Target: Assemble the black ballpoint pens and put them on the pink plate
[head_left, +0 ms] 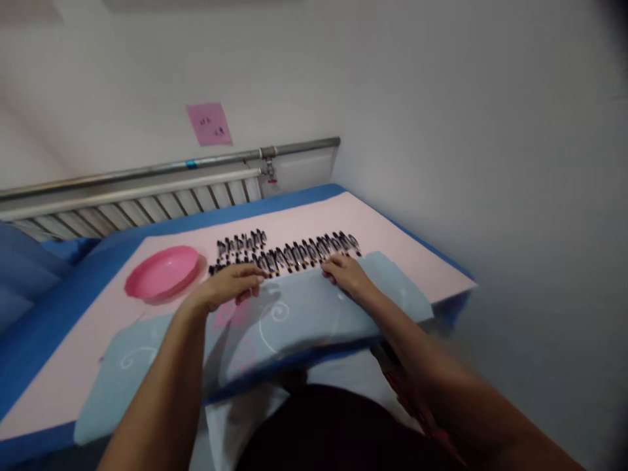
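Observation:
Several small dark clips [294, 252] lie in two rows on the pink table top [392, 242]. My left hand [235, 281] rests palm down at the left end of the near row, fingers stretched toward the clips. My right hand [346, 271] lies flat at the right part of that row, fingertips touching the clips. Both hands sit on the far edge of a light blue mat [304, 314] with white swirl marks. The picture is blurred, so I cannot make out whether either hand pinches a clip.
A pink shallow bowl [161, 271] stands to the left of the clips. Blue edging [59, 301] frames the table. A radiator [132, 203] and metal pipe [220, 160] run along the wall behind, under a pink note [209, 123]. A white wall closes the right side.

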### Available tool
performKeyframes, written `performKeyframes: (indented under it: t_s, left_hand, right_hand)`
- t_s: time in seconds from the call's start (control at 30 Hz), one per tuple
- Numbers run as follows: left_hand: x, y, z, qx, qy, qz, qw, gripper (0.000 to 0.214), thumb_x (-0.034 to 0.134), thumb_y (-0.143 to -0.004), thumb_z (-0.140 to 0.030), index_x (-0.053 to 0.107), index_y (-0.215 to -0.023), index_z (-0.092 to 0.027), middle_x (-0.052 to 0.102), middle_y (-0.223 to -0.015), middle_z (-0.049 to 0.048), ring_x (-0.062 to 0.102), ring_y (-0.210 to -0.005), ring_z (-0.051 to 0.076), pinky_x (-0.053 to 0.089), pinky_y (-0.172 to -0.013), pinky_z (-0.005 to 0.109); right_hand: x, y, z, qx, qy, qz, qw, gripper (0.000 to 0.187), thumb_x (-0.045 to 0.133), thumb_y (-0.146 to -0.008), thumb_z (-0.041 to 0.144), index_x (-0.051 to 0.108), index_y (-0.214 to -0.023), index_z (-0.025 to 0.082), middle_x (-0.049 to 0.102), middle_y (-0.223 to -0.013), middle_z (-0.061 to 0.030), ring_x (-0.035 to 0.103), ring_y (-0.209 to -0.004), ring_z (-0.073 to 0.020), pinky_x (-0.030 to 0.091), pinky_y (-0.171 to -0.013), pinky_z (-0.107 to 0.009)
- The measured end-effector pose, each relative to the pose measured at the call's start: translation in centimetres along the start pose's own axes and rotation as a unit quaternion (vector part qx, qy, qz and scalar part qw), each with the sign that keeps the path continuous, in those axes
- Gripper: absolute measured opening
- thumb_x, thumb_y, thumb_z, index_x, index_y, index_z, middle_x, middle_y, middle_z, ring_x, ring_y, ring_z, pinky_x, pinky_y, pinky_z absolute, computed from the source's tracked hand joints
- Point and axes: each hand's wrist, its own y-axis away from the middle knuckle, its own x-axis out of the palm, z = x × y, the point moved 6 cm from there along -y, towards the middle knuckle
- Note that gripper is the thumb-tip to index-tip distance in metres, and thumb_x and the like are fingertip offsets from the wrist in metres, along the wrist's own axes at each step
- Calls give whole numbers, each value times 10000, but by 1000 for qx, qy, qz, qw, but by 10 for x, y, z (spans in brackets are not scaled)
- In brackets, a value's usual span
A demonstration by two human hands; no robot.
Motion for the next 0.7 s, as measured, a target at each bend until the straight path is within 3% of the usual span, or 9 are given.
performKeyframes:
  t_s: [0.1,0.2,0.3,0.4,0.5,0.6,0.7]
  left_hand:
    - [-4,-16,-13,23,0,34,999,379,512,-727,-410,582,-971,-128,543,-631,-12,408,-448,61,321,-425,197]
    - [-8,-29,-21,20,-5,49,999,367,494,-735,-393,588,-974,-131,545,-632,-14,400,-437,56,303,-418,193]
    - [-4,-36,-30,40,-2,80,996,346,475,-750,-363,585,-1009,-162,546,-624,-21,394,-432,56,305,-413,184]
    - [6,-41,-29,64,-21,147,987,276,487,-735,-314,621,-938,-183,533,-605,-24,415,-458,65,322,-424,177]
    - [6,-49,-13,41,-54,193,979,216,491,-715,-273,644,-841,-189,542,-590,-14,454,-486,87,342,-448,194]
    - [-9,-62,4,22,-20,168,985,192,477,-717,-267,650,-760,-197,567,-598,-4,477,-518,113,355,-481,227]
    - [-26,-76,19,46,34,86,995,157,516,-695,-265,659,-733,-213,599,-659,5,502,-602,139,372,-549,252]
  right_hand:
    - [0,1,11,-8,9,14,1000,189,483,-696,297,498,-548,182,501,-466,39,441,-422,-99,321,-442,-220]
    - [7,-3,17,7,94,46,994,177,470,-701,285,502,-552,194,505,-478,34,461,-461,-120,329,-469,-233]
    - [26,-16,39,-47,167,95,980,136,483,-687,236,527,-565,195,563,-556,7,510,-560,-146,335,-510,-240]
    - [55,-37,86,-128,194,146,962,158,470,-710,203,516,-560,194,557,-549,12,492,-535,-132,307,-493,-230]
    - [82,-59,149,-213,164,131,954,157,459,-750,190,542,-617,196,556,-567,20,480,-537,-117,303,-494,-219]
    - [106,-74,200,-274,71,100,954,150,468,-776,191,532,-642,202,558,-601,31,481,-552,-102,329,-513,-209]
    - [127,-83,214,-290,-21,91,952,141,466,-797,205,524,-668,211,566,-633,40,489,-568,-93,358,-531,-195]
